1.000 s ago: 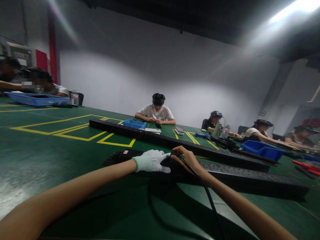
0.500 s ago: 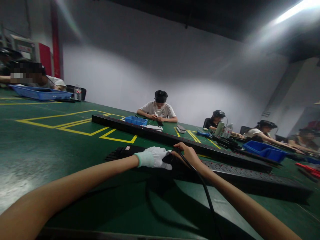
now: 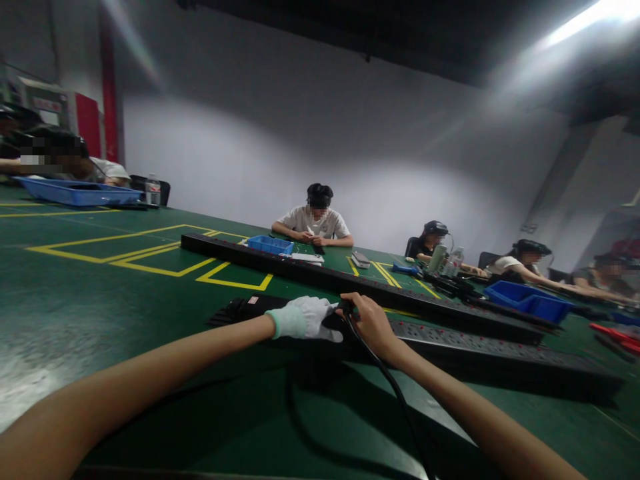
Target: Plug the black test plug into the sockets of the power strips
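Observation:
My left hand (image 3: 309,318) wears a white glove with a mint cuff. Its fingers and thumb close around the dark body of the near power strip (image 3: 465,343), a long black bar with rows of sockets and red dots. Right beside it, my bare right hand (image 3: 369,323) pinches the end of a black cable (image 3: 387,377) close above the strip. The cable runs down toward me past my right wrist. Whatever is at the cable's tip is hidden by my fingers and too dark to make out.
A second long black strip (image 3: 300,268) lies just beyond. Farther back are a small blue basket (image 3: 270,245), white phone-like items (image 3: 307,258) and a person (image 3: 315,223). A blue bin (image 3: 527,301) stands at right, a blue tray (image 3: 77,193) at far left. Yellow tape marks the green table.
My right hand and the cable have shifted slightly left, nearer my gloved hand. The left hand keeps its hold with hardly any movement.

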### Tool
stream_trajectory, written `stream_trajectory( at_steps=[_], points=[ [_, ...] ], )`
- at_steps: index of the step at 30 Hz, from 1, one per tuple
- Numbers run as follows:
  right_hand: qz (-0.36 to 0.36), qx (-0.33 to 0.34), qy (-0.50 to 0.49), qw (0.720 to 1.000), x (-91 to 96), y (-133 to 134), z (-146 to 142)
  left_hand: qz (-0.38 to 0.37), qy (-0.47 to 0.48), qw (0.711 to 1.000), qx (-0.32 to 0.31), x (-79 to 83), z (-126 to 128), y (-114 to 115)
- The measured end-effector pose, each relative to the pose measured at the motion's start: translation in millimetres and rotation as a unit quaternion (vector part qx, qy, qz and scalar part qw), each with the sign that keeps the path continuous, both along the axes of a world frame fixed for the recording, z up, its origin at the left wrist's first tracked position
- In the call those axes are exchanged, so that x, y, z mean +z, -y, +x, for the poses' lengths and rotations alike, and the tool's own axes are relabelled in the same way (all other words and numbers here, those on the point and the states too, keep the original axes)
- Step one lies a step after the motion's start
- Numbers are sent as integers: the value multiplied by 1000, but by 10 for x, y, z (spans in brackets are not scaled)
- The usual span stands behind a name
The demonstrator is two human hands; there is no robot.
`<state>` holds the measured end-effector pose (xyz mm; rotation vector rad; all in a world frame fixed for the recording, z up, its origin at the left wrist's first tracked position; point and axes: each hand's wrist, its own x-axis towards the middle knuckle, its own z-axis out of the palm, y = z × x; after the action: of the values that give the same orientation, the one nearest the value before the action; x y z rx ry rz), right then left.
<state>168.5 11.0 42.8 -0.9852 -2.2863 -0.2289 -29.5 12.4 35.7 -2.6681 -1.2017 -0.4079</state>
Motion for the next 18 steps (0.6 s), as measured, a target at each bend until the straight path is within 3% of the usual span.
stream_trajectory(
  at_steps=[13,18],
  points=[
    [-24,-28,-75,997,-125,-75,33,-18,-2,1000,2,-20,14,-25],
    [14,14,-57,998,-232,1,84,-2,-14,1000,-22,32,9,37]
  ],
)
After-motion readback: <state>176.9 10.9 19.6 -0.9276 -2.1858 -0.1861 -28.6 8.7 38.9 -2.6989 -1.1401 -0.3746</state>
